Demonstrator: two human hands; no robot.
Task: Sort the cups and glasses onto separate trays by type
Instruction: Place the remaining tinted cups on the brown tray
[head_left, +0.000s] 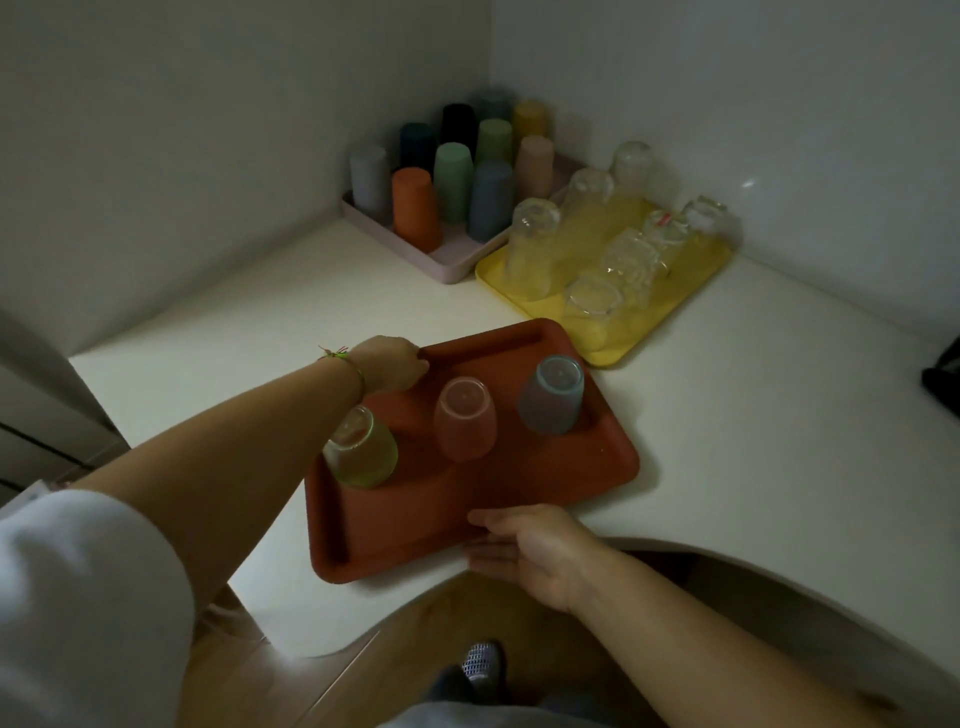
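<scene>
At the front of the white counter (727, 415) sits the red tray (467, 499), carrying an upturned green cup (363, 452), pink cup (465, 421) and blue-grey cup (550, 397). The left hand (395, 369) curls its fingers over the tray's far left corner. The right hand (524, 551) pinches the near rim between its thumb and straight, close-held fingers.

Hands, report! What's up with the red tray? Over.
Left hand grips red tray, far corner; right hand, near edge. Three cups aboard. Yellow tray close behind.
</scene>
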